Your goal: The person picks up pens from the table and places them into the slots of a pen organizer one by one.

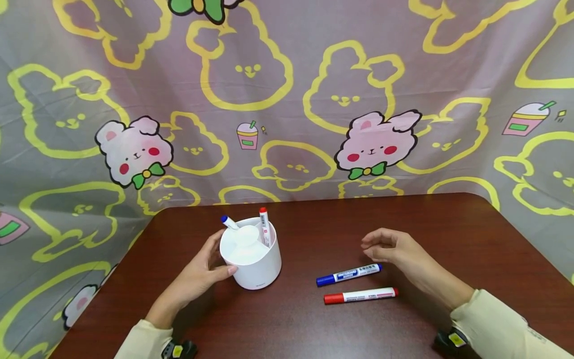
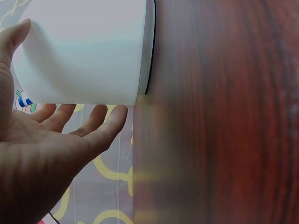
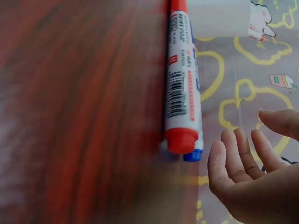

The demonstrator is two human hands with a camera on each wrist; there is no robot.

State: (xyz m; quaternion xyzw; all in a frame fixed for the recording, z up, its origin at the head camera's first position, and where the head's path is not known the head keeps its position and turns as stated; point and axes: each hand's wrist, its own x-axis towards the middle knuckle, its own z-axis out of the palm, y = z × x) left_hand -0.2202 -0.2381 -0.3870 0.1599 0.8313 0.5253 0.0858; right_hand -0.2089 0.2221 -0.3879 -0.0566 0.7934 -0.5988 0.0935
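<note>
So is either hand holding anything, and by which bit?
The left hand holds the cup by the outside of its wall. The right hand holds nothing.

A curtained-off desk spot, whether home or office unclear: cartoon-printed cloth point(image 1: 291, 114) hangs beyond the far edge and rounded far corners of a wood-grained bench point(image 1: 309, 234) bearing a blue whiteboard marker point(image 1: 350, 274) and pen holder point(image 1: 260, 271).
</note>
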